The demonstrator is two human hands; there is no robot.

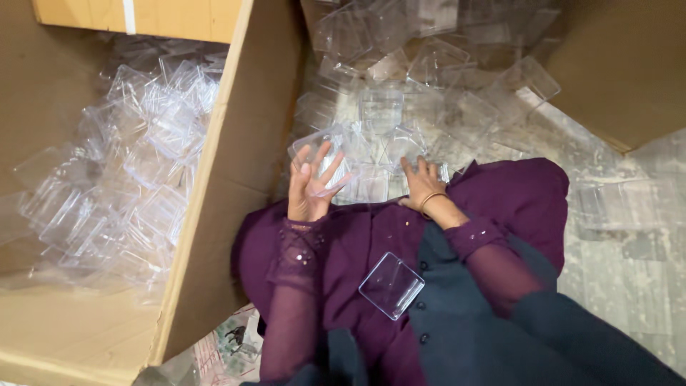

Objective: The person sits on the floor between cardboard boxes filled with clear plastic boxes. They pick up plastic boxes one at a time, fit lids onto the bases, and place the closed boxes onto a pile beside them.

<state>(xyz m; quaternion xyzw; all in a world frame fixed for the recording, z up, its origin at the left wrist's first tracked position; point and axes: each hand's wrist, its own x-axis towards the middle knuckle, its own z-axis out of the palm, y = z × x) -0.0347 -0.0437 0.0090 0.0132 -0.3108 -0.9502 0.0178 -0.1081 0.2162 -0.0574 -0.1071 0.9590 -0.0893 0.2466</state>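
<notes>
Near the middle of the frame the left hand (309, 187) is raised with fingers spread, gripping a clear plastic container (319, 159) against its palm and fingertips. Just to the right of it, the right hand (421, 187) lies palm down with fingers extended on the heap of clear plastic containers (421, 78) that covers the floor across the upper centre — whether it clasps one of them I cannot tell. A thin bangle (431, 201) circles that wrist. Lower down, in the centre, a single square clear plastic lid (391, 285) rests on the purple garment (357, 236) over the person's lap, apart from both hands. At the left of the frame stands a large cardboard box (236, 164) — open, its inside filled with more clear containers (136, 164). Another cardboard flap (614, 64) shows at the upper right.
</notes>
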